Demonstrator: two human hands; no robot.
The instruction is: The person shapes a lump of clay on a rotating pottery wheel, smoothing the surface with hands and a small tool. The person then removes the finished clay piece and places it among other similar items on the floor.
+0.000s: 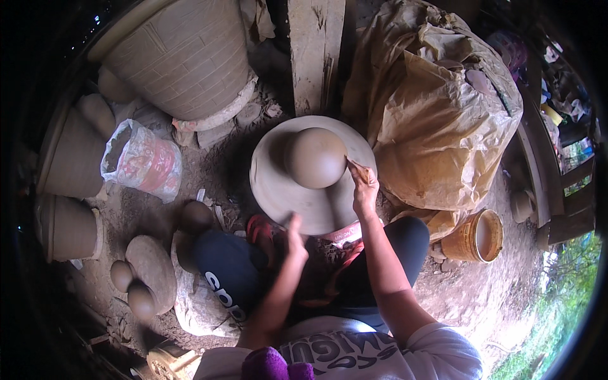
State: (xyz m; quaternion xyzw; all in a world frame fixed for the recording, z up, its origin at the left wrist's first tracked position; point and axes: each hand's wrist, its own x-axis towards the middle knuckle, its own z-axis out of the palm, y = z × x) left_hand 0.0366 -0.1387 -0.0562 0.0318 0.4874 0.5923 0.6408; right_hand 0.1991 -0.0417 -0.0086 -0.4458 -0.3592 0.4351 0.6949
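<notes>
A smooth round clay form [316, 158] sits on the pale, wide disc of a potter's wheel [275, 183], its underside out of sight. My right hand [366, 187] holds a small thin brownish tool [354, 166] against the right side of the clay, its fingers closed round it. Low at the front of the wheel, my left hand [296, 237] is smeared by motion near the disc's edge, apart from the clay form; I cannot make out its fingers clearly.
Large clay pots [177, 63] stand at the back and left, with a plastic-lined bucket [142, 158]. A wooden post [315, 57] rises behind the wheel. A crumpled plastic cover [437, 126] and an orange bucket [468, 240] are at right. Clay balls [142, 297] lie front left.
</notes>
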